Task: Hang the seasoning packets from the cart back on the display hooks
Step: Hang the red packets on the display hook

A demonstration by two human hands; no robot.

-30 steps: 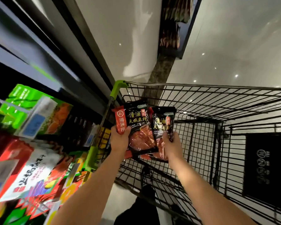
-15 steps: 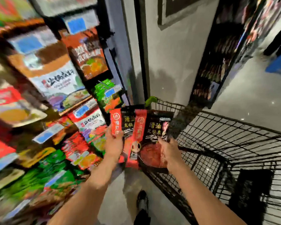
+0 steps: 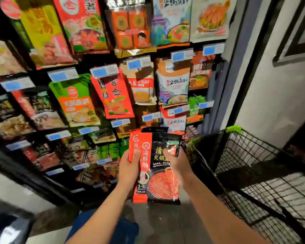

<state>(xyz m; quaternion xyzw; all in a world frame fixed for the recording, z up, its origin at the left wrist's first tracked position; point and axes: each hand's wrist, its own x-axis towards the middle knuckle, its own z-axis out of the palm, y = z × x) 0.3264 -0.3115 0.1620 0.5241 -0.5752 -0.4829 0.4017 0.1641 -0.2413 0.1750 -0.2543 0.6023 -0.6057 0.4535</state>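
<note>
Both hands hold a small stack of packets [image 3: 158, 166] upright in front of the display [image 3: 102, 95], low in the middle of the view and clear of the hooks. The left hand [image 3: 128, 169] grips the stack's red left edge, thumb curled over the front and the other fingers hidden behind. The right hand [image 3: 179, 164] grips the right side, thumb pressed on the black front near the top and the rest of the fingers out of sight behind the pack. The front packet is black with a red band down its left side and a picture of red broth at the bottom; at least one more packet of the same kind sits behind it, its red edge and black top showing past the front one (how many in all cannot be told). Just beyond the stack, rows of seasoning packs hang on the display, each row with blue price tags [image 3: 104, 72] above it: a green pack [image 3: 76, 101] and a tilted red pack [image 3: 114, 95] hang higher up. The black wire cart [image 3: 253, 164] stands to the right, its green-tipped corner close beside the right hand.
</note>
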